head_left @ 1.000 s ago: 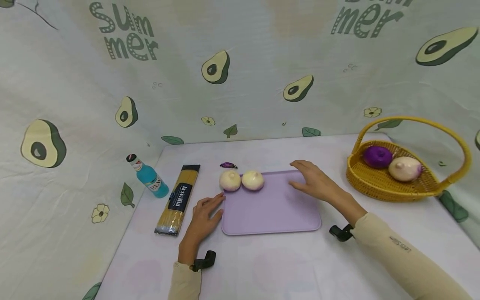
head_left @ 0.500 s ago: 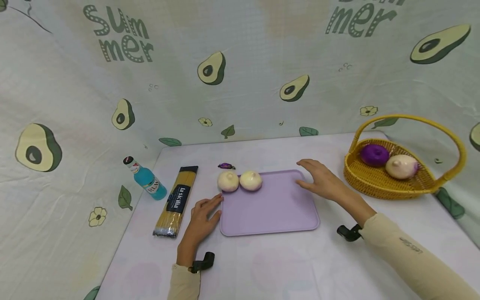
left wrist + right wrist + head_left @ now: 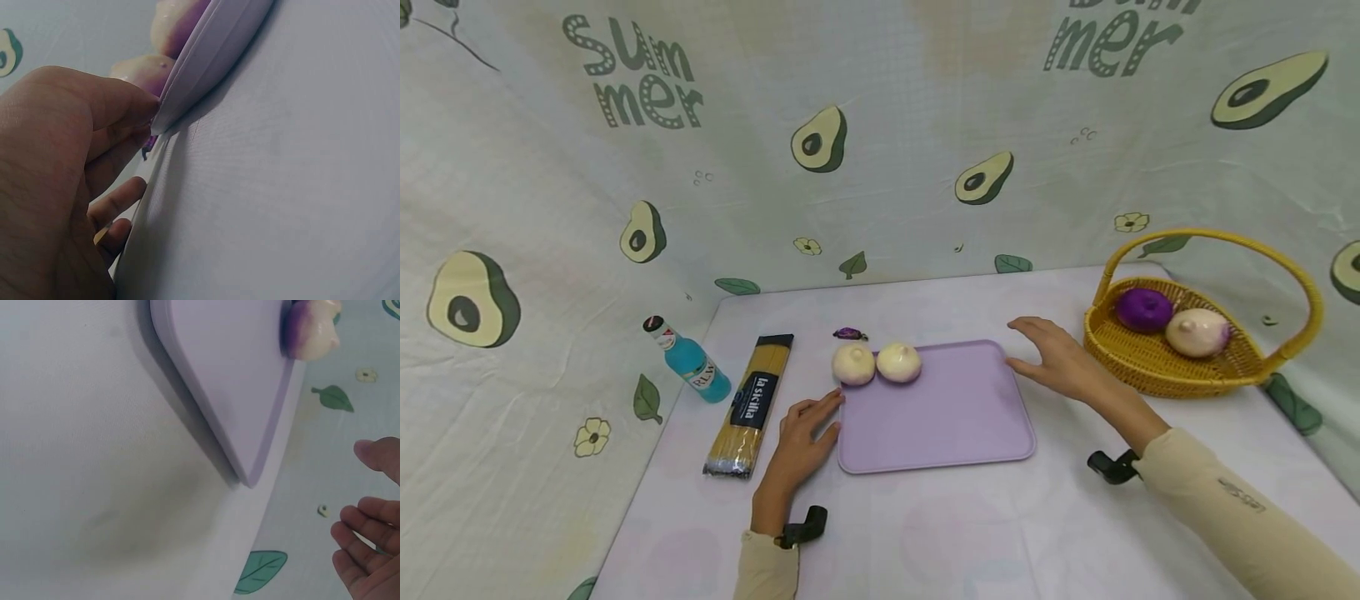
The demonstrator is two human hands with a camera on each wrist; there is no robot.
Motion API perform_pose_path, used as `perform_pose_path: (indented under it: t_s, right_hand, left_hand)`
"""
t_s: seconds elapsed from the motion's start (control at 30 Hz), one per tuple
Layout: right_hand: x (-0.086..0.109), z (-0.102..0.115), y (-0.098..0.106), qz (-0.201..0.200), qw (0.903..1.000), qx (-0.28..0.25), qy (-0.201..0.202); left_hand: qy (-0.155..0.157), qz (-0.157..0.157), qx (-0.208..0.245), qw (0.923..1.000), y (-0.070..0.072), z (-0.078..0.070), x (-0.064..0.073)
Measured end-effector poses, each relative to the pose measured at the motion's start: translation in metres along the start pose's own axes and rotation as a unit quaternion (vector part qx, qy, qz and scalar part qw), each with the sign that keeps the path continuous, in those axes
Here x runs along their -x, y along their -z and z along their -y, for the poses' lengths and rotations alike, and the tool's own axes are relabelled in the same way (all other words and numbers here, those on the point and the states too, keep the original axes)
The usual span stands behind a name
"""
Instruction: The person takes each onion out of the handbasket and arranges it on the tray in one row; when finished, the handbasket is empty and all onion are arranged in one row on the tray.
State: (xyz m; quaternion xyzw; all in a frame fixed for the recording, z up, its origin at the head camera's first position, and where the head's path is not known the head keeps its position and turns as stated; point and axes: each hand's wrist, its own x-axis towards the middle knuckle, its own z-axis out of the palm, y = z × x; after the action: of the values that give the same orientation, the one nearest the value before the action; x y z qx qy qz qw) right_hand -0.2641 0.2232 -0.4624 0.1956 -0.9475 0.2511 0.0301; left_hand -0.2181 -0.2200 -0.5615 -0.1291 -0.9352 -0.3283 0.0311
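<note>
The right hand (image 3: 1063, 360) has drawn away from the far right corner of the tray (image 3: 940, 421) towards the basket (image 3: 1138, 371), while the left hand (image 3: 803, 443) has kept its place at the tray's left edge. The white worktop (image 3: 925, 533) carries everything. The yellow wicker basket stands at the right, holding a purple bulb (image 3: 1144, 311) and a white-and-purple bulb (image 3: 1198, 333). Mid-worktop lies the tray: flat, pale lilac, with rounded corners and a low rim. The right hand's grip is wide, thumb well apart from the fingers, and holds nothing. The left hand's grip is loosely spread, fingertips touching the tray's rim. Left of the tray lie a spaghetti packet (image 3: 749, 408) and a blue bottle (image 3: 698, 367). Two pale bulbs (image 3: 853, 365), glossy with purple undersides, sit side by side at the tray's far left corner. Just beyond them lies a purple-wrapped sweet (image 3: 849, 334).
</note>
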Motion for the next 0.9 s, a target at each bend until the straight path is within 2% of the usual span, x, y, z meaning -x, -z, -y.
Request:
perform_pose_path:
  t_s: [0.6,0.9]
  right_hand:
    - [0.011,-0.014,0.011,-0.002,0.9996,0.013,-0.023]
    - [0.013,-0.017,0.017,-0.001,0.9994,0.014,-0.032]
  left_hand:
    - [-0.009,0.004,0.0,1.0,0.001,-0.002,0.0]
    - [0.005,0.009,-0.002,1.0,0.002,-0.003,0.001]
